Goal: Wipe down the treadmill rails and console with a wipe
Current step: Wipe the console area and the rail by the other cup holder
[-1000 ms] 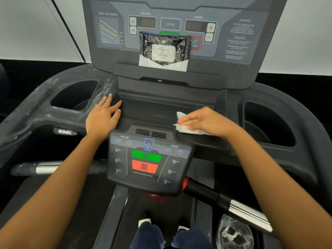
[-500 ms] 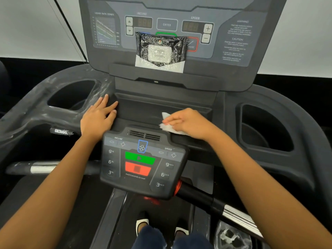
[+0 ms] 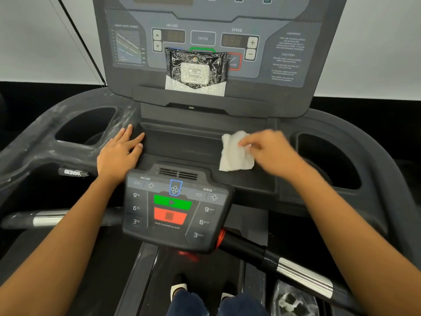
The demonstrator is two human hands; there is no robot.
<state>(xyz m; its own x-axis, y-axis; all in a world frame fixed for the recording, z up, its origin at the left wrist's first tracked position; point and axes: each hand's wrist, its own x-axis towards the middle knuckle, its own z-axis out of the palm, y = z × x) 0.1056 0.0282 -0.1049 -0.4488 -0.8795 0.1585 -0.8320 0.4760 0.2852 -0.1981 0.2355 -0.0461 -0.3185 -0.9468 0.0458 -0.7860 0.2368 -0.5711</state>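
left hand lies flat, palm down, fingers straight and close together, on the dark deck just left of the recessed tray; right hand, motion-blurred, pinches the upper right part of the white wipe, fingertips curled onto it; wipe is crumpled and sits at the right end of the tray, up and right of the lower control panel with its 1 green and 1 red button; the 2 hands are well apart; black wipe packet leans upright on the ledge of the upper console, covering some buttons; whitish smears streak the rail moulding around the left cup holder; right handrail with chrome sleeve runs to the lower right; crumpled clear plastic just below it.
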